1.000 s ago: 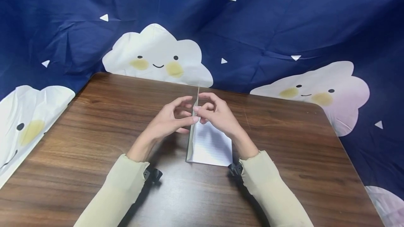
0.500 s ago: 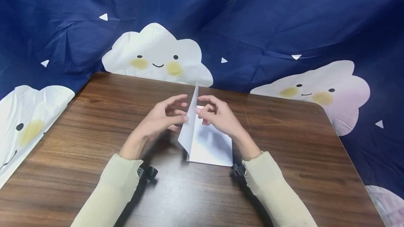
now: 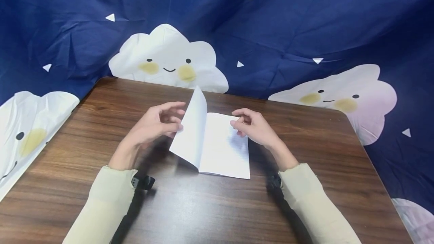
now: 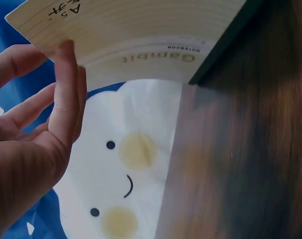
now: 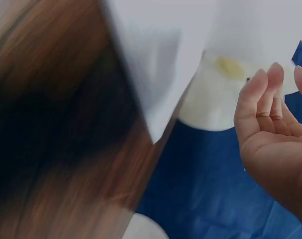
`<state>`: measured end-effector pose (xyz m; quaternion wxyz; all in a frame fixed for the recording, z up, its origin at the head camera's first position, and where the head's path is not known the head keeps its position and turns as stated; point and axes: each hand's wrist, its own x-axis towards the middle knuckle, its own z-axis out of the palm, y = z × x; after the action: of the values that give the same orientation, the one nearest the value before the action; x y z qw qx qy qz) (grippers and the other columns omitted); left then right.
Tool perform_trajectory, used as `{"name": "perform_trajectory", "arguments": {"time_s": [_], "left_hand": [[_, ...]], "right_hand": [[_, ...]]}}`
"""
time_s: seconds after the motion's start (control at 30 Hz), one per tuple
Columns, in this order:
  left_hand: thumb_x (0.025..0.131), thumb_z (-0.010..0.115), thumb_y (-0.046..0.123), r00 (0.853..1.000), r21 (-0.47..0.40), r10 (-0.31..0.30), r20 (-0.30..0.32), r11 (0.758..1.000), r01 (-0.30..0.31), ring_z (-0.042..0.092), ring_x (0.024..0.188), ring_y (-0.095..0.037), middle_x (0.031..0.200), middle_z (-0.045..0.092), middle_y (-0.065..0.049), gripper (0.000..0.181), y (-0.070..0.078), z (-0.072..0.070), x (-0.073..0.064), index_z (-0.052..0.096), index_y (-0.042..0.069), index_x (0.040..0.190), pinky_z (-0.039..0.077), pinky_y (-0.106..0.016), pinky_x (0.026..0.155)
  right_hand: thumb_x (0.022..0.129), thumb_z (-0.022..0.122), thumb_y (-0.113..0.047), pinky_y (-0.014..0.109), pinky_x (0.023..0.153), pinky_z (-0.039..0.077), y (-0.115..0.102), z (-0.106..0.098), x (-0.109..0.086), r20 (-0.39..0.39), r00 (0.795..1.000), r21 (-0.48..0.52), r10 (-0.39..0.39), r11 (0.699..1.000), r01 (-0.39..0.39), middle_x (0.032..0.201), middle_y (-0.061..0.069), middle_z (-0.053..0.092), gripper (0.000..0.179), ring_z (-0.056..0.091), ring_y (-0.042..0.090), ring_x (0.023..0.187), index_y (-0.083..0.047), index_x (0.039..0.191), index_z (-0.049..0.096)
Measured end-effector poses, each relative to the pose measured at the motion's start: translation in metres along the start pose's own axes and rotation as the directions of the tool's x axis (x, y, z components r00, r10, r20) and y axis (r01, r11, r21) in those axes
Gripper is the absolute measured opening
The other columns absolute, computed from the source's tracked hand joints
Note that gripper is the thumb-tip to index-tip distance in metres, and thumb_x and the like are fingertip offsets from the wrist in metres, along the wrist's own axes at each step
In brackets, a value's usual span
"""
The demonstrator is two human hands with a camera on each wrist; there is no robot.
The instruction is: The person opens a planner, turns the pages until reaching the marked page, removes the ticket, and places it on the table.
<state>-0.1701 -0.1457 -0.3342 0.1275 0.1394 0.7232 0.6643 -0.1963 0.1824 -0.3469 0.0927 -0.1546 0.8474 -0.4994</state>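
A small notebook (image 3: 223,150) lies on the table, its right-hand side flat and showing a faintly lined white page. Its front leaf (image 3: 190,131) stands tilted up to the left, and my left hand (image 3: 154,125) pinches the outer edge, thumb on the inner face. In the left wrist view the leaf's outer side, the cover (image 4: 141,35), is cream with "Gambit Notebook" printed on it, beside a dark green spine strip (image 4: 226,42). Over the right page's upper right corner hovers my right hand (image 3: 255,127), fingers loosely bent and holding nothing.
The notebook rests on a dark brown wooden table (image 3: 295,199). Behind the table's far edge hangs a blue cloth (image 3: 278,22) printed with smiling clouds and white triangles. A small black camera (image 3: 144,182) is worn at the left wrist.
The front leaf has swung from nearly upright over to the left, carried by my left hand. My right hand has drawn back from the leaf toward the right, baring more of the lined page.
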Motion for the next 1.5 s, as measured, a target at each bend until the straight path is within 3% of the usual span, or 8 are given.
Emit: {"name": "perform_trajectory", "arguments": {"time_s": [0.3, 0.43, 0.6, 0.83, 1.07, 1.27, 1.5], "left_hand": [[0.085, 0.065, -0.011, 0.997, 0.008, -0.069, 0.019, 0.998, 0.069, 0.066, 0.090, -0.019, 0.127, 0.052, -0.024, 0.074, -0.007, -0.019, -0.007, 0.039, -0.001, 0.153, 0.061, -0.039, 0.067], [0.086, 0.064, -0.011, 0.995, 0.004, -0.095, 0.017, 0.996, 0.095, 0.066, 0.089, -0.018, 0.128, 0.051, -0.025, 0.072, -0.012, -0.024, -0.010, 0.040, -0.003, 0.152, 0.061, -0.038, 0.067], [0.086, 0.065, -0.010, 0.995, 0.016, -0.100, 0.015, 0.995, 0.100, 0.067, 0.089, -0.018, 0.127, 0.051, -0.026, 0.069, -0.019, -0.030, -0.013, 0.043, -0.003, 0.151, 0.061, -0.038, 0.066], [0.086, 0.064, -0.010, 0.994, 0.012, -0.114, 0.004, 0.993, 0.114, 0.066, 0.089, -0.017, 0.128, 0.049, -0.026, 0.069, -0.025, -0.033, -0.015, 0.042, -0.003, 0.151, 0.061, -0.037, 0.066], [0.086, 0.064, -0.010, 0.994, 0.008, -0.106, 0.003, 0.994, 0.106, 0.066, 0.088, -0.017, 0.129, 0.049, -0.027, 0.069, -0.028, -0.036, -0.017, 0.040, -0.006, 0.151, 0.061, -0.036, 0.065], [0.086, 0.065, -0.009, 0.994, 0.015, -0.108, 0.001, 0.994, 0.108, 0.067, 0.090, -0.017, 0.130, 0.048, -0.028, 0.070, -0.028, -0.035, -0.017, 0.040, -0.005, 0.152, 0.061, -0.037, 0.066], [0.085, 0.065, -0.009, 0.994, 0.023, -0.106, -0.004, 0.994, 0.106, 0.066, 0.089, -0.018, 0.128, 0.050, -0.027, 0.070, -0.029, -0.035, -0.016, 0.042, -0.003, 0.151, 0.061, -0.038, 0.066]], "right_hand": [[0.095, 0.070, -0.009, 0.036, 0.070, 0.061, 0.037, -0.020, 0.001, 0.038, 0.999, -0.071, 0.026, 0.997, -0.023, 0.098, 0.016, 0.067, 0.042, 0.064, 0.038, 0.089, 0.010, 0.131, 0.058], [0.095, 0.070, -0.007, 0.036, 0.071, 0.061, 0.048, -0.023, 0.003, 0.026, 1.000, -0.060, 0.013, 0.998, -0.011, 0.102, 0.017, 0.066, 0.042, 0.064, 0.033, 0.086, 0.010, 0.131, 0.058], [0.092, 0.074, -0.010, 0.034, 0.068, 0.058, 0.057, -0.024, 0.007, 0.029, 1.000, -0.148, -0.004, 0.989, 0.008, 0.110, 0.020, 0.063, 0.048, 0.061, 0.026, 0.086, 0.009, 0.133, 0.057], [0.090, 0.079, -0.027, 0.041, 0.088, 0.051, 0.065, -0.021, 0.014, 0.032, 0.998, -0.367, 0.050, 0.930, -0.035, 0.124, 0.017, 0.061, 0.064, 0.060, 0.030, 0.104, -0.001, 0.142, 0.054], [0.090, 0.079, -0.025, 0.044, 0.092, 0.051, 0.069, -0.020, 0.028, 0.038, 0.998, -0.378, 0.052, 0.925, -0.033, 0.122, 0.019, 0.057, 0.064, 0.059, 0.032, 0.102, 0.003, 0.142, 0.053], [0.089, 0.080, -0.026, 0.043, 0.092, 0.049, 0.070, -0.020, 0.035, 0.033, 0.998, -0.424, 0.060, 0.905, -0.040, 0.121, 0.019, 0.054, 0.062, 0.054, 0.031, 0.102, 0.003, 0.139, 0.057], [0.090, 0.079, -0.032, 0.048, 0.101, 0.045, 0.074, -0.020, 0.042, -0.009, 0.994, -0.445, 0.112, 0.889, -0.104, 0.127, 0.018, 0.052, 0.057, 0.052, 0.032, 0.110, -0.003, 0.136, 0.060]]}}
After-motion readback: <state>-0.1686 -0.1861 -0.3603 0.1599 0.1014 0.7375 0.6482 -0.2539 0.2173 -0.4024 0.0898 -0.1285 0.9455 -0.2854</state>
